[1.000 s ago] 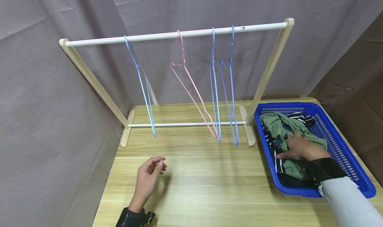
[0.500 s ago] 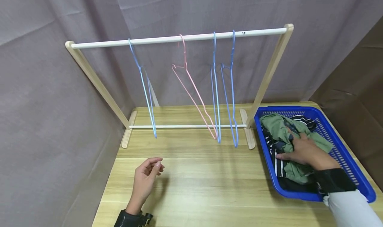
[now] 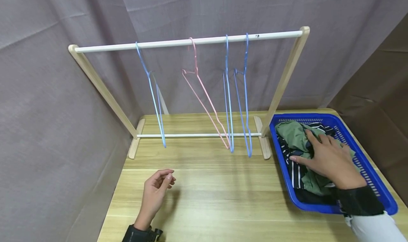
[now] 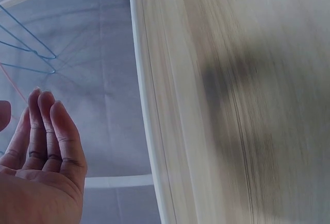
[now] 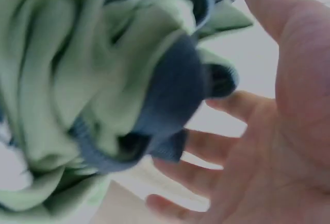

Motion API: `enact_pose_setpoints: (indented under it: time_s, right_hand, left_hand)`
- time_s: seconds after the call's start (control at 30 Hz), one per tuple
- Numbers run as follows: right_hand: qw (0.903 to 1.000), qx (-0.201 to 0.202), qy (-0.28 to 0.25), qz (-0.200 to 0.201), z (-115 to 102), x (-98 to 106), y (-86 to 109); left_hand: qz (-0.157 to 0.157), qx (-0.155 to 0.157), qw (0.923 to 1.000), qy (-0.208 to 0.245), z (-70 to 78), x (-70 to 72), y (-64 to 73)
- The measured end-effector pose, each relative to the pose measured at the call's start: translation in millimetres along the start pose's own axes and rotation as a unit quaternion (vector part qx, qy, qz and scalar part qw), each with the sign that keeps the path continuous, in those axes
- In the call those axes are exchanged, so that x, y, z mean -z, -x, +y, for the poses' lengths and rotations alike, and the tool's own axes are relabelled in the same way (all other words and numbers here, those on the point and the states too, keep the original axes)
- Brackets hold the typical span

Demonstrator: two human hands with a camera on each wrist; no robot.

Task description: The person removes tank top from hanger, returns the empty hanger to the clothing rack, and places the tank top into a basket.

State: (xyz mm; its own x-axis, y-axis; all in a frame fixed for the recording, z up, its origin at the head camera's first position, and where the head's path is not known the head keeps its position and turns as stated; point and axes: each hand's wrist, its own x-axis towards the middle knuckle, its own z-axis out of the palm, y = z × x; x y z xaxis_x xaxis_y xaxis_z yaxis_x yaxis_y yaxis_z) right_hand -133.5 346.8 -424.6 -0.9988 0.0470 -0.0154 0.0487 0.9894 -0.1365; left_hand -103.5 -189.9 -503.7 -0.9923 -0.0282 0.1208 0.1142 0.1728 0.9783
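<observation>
My right hand (image 3: 331, 160) is over the blue basket (image 3: 313, 208), its fingers spread above a crumpled green garment (image 3: 289, 131) with dark blue trim. In the right wrist view the green garment (image 5: 93, 74) bunches up beside the spread fingers, and no grip on it shows. Black-and-white striped cloth (image 3: 297, 176) lies under and beside the green one. My left hand (image 3: 154, 190) hovers over the wooden table, fingers loosely curled and holding nothing. The left wrist view shows the left hand (image 4: 44, 157) palm up.
A rack with a white rod (image 3: 165, 44) and wooden posts stands behind the hands. From it hang a light blue hanger (image 3: 151, 88) at left, a pink hanger (image 3: 207, 96) in the middle and two blue hangers (image 3: 246, 96) at right. Grey curtain (image 3: 41, 135) surrounds the table.
My right hand has lifted slightly off the clothes, its fingers now higher and more spread. The left hand has barely moved. The view has tilted a little.
</observation>
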Motion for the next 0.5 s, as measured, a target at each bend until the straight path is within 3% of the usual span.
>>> enact_pose_setpoints:
  time_s: [0.17,0.33,0.43,0.5]
  right_hand:
    - [0.9955,0.033,-0.014,0.088,-20,2,3.2]
    - [0.9782,0.093,-0.049,0.179,-45,-5,9.1]
    - [0.9735,0.113,-0.064,0.188,-58,-10,12.6]
    - [0.9752,0.113,-0.069,0.177,-64,-11,14.7]
  left_hand:
    - [-0.003,0.002,1.0,0.001,-0.6,-2.5,0.0]
    - [0.003,0.001,1.0,0.005,-0.9,-4.5,1.6]
    - [-0.003,0.003,1.0,0.009,-1.0,-6.9,2.9]
    - [-0.008,0.004,0.9999,0.011,-1.1,-8.5,3.7]
